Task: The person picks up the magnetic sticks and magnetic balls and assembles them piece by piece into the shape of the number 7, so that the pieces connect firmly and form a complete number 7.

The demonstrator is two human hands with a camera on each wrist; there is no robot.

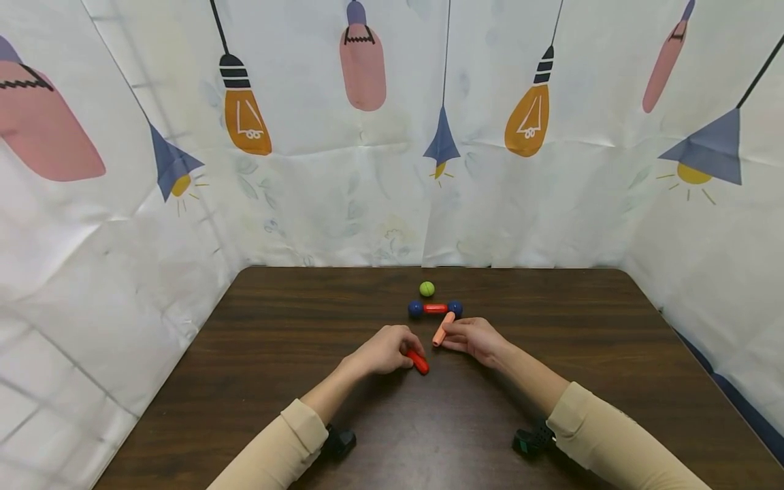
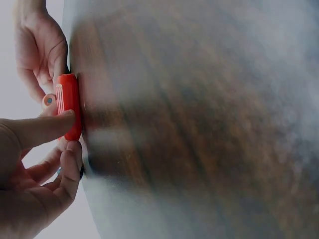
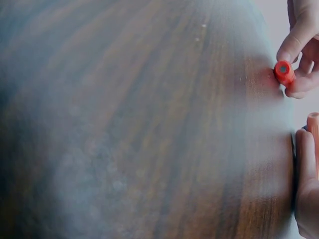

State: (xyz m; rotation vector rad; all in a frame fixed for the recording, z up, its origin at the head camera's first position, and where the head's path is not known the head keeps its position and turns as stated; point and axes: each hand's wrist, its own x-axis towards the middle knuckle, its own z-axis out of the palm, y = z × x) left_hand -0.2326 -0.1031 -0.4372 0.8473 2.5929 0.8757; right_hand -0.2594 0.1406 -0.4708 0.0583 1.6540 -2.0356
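Observation:
My left hand (image 1: 387, 350) pinches a short red cylinder (image 1: 419, 363) between thumb and fingers, low over the brown table. Grooves run along the cylinder's side (image 2: 69, 107) in the left wrist view; in the right wrist view its round end (image 3: 284, 73) shows a grey-blue centre. My right hand (image 1: 474, 338) holds a salmon-orange tube (image 1: 442, 331) by its side, thumb and fingers around it, the tube slanting up and away. The two pieces are apart, close together near the middle of the table. Just behind the tube lies a red bar with a blue ball at each end (image 1: 435, 308).
A small green ball (image 1: 427, 288) sits behind the blue-ended bar, near the far edge of the table (image 1: 318, 292). White printed curtains (image 1: 392, 204) stand around the table's back and sides. Black wrist cameras (image 1: 339, 442) hang under both cream sleeves.

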